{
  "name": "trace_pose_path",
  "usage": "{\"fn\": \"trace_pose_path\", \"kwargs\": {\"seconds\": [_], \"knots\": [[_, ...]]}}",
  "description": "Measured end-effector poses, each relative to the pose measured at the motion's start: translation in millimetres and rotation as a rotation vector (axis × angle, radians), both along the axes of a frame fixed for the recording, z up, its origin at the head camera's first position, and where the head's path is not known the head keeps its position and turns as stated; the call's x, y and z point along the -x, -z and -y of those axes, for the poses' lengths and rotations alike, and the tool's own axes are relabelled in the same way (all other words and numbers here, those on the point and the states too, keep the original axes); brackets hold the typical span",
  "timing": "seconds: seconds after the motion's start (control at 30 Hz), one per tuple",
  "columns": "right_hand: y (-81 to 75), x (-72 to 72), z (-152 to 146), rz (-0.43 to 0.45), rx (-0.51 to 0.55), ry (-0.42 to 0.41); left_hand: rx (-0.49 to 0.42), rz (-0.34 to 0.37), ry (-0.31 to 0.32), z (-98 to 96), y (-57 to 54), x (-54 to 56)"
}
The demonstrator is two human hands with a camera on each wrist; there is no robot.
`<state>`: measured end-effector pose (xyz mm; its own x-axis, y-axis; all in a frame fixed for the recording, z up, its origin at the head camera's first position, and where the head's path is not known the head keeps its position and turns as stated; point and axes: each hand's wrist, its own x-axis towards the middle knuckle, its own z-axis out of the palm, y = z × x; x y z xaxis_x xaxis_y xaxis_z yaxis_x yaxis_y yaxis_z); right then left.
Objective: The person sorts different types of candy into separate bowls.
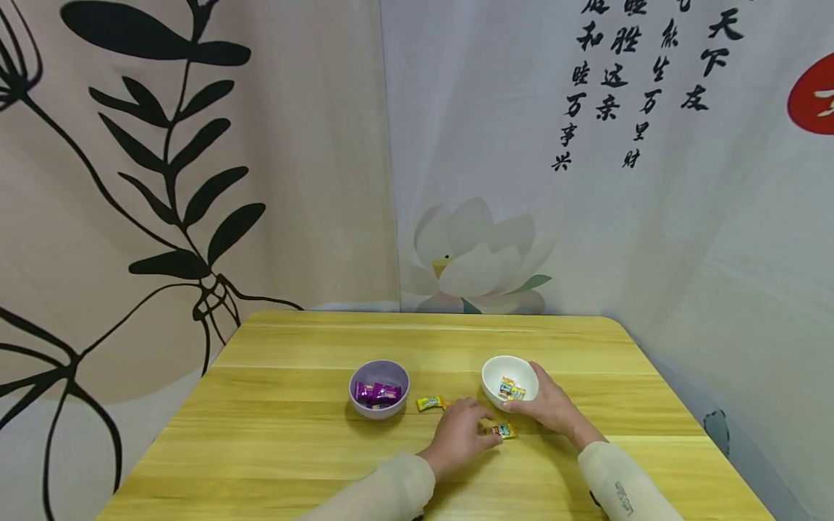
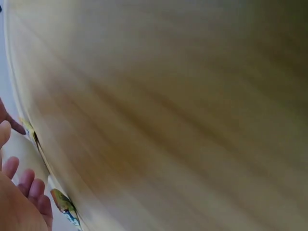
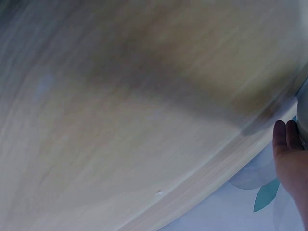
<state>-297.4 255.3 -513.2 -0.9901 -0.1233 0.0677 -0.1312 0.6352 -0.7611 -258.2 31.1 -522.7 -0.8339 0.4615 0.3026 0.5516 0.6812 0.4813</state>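
Observation:
My right hand grips a small white bowl at its right side, thumb at the near rim. Several yellow-wrapped candies lie inside. Just left of and nearer than the bowl, my left hand is low over the table, fingers loosely bent and thumb and fingertips beside a yellow candy. The left wrist view has a candy close to the fingers, with a gap between. Another yellow candy lies beyond the left hand, and an orange-yellow wrapper edge shows behind its knuckles.
A light purple bowl with several purple-wrapped candies stands left of the hands. Both bowls are on a wooden table. Behind its far edge hangs a printed cloth with plant and flower designs.

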Motion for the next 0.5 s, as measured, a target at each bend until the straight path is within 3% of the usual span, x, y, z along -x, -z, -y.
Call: {"fn": "trace_pose_path", "kwargs": {"seconds": [0.5], "knots": [[-2.7, -1.7, 1.1, 0.005, -0.001, 0.007, 0.242, -0.07, 0.012, -9.1, 3.1, 7.1]]}}
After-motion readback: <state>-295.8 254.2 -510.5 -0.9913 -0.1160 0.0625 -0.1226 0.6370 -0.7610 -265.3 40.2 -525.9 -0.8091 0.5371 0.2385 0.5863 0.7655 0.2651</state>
